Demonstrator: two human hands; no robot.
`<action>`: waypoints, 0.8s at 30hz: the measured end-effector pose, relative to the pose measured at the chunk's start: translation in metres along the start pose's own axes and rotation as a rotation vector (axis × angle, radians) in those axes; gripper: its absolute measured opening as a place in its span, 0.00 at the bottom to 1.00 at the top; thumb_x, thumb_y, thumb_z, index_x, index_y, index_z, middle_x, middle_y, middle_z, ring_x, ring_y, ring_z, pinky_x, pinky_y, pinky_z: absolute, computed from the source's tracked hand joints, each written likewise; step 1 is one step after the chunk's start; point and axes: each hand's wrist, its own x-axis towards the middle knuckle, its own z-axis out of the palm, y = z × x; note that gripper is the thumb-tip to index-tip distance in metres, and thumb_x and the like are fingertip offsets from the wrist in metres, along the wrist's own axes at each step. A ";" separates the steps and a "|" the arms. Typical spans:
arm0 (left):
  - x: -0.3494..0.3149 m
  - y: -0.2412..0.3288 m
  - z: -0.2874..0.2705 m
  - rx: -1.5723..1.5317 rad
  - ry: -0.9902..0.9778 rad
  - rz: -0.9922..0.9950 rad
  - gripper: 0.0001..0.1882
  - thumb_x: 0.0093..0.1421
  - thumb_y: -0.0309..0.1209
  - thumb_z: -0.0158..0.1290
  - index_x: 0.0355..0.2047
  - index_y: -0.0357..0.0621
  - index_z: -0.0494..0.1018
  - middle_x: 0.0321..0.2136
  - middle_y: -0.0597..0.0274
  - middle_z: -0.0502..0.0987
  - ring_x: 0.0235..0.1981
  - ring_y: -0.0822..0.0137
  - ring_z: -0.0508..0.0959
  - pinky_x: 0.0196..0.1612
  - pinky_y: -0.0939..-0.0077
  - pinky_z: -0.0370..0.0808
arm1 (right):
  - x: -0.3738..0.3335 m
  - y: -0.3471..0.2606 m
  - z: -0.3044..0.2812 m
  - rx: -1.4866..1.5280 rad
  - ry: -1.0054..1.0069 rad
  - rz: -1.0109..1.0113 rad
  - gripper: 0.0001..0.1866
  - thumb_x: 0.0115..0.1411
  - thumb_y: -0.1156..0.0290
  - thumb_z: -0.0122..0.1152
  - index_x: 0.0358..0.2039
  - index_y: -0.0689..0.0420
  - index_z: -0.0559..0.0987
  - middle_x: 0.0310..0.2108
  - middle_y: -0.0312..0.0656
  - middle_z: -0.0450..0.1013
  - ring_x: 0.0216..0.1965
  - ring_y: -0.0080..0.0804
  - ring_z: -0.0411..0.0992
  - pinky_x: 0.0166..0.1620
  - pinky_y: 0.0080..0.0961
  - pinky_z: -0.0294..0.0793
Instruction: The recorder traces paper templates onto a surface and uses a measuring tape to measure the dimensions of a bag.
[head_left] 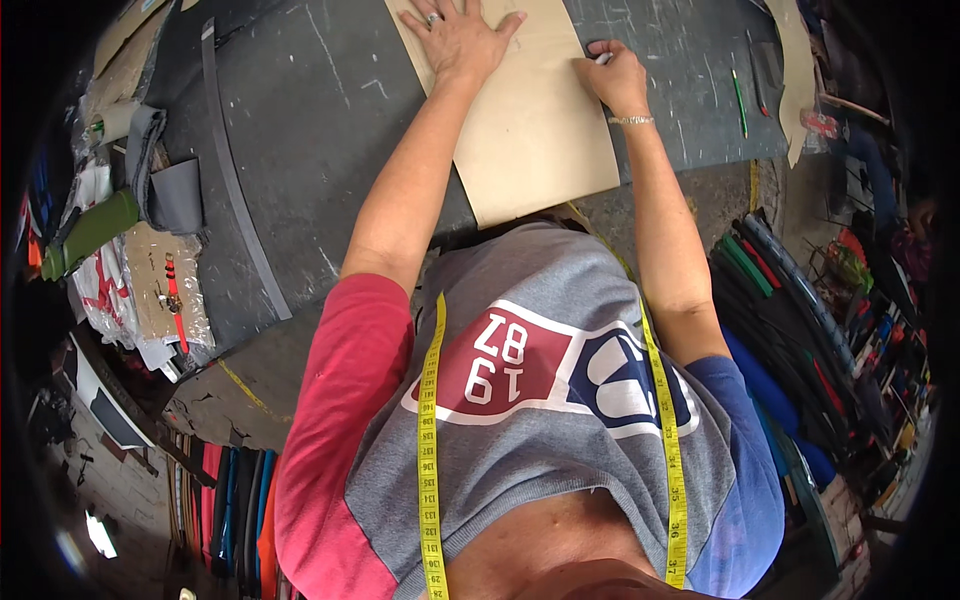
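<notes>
While left hand (455, 40) flattens cardboard pattern (530, 130), right hand (615, 78) marking

Tan pattern card (530, 130) on dark grey sheet (330, 130); yellow tape measure (432, 440); green pen (739, 102); grey, red, blue shirt (560, 420).

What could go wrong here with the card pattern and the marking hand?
1. The tan card pattern is pinned only by the flat left hand; it might slide while the right hand traces its edge with a small white marker.
2. The yellow tape measure hanging from the neck could perhaps swing onto the dark sheet.
</notes>
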 end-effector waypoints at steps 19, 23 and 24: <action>0.017 -0.011 0.057 -0.106 0.349 0.087 0.43 0.65 0.65 0.37 0.72 0.53 0.53 0.72 0.35 0.43 0.72 0.31 0.37 0.69 0.31 0.29 | -0.012 -0.043 0.045 0.128 0.213 -0.783 0.21 0.57 0.85 0.52 0.50 0.55 0.78 0.42 0.50 0.74 0.45 0.52 0.72 0.50 0.41 0.72; 0.017 -0.015 0.056 -0.106 0.332 0.067 0.38 0.68 0.59 0.37 0.72 0.53 0.54 0.72 0.35 0.43 0.72 0.31 0.37 0.69 0.32 0.28 | -0.016 -0.043 0.052 0.016 0.191 -0.765 0.22 0.57 0.83 0.55 0.51 0.52 0.79 0.52 0.52 0.73 0.58 0.52 0.68 0.61 0.41 0.67; 0.016 -0.014 0.057 -0.100 0.340 0.065 0.38 0.68 0.59 0.37 0.72 0.53 0.54 0.72 0.35 0.43 0.72 0.31 0.37 0.69 0.32 0.28 | -0.017 -0.042 0.055 0.022 0.195 -0.772 0.22 0.57 0.83 0.55 0.51 0.52 0.79 0.52 0.52 0.73 0.58 0.52 0.68 0.61 0.41 0.67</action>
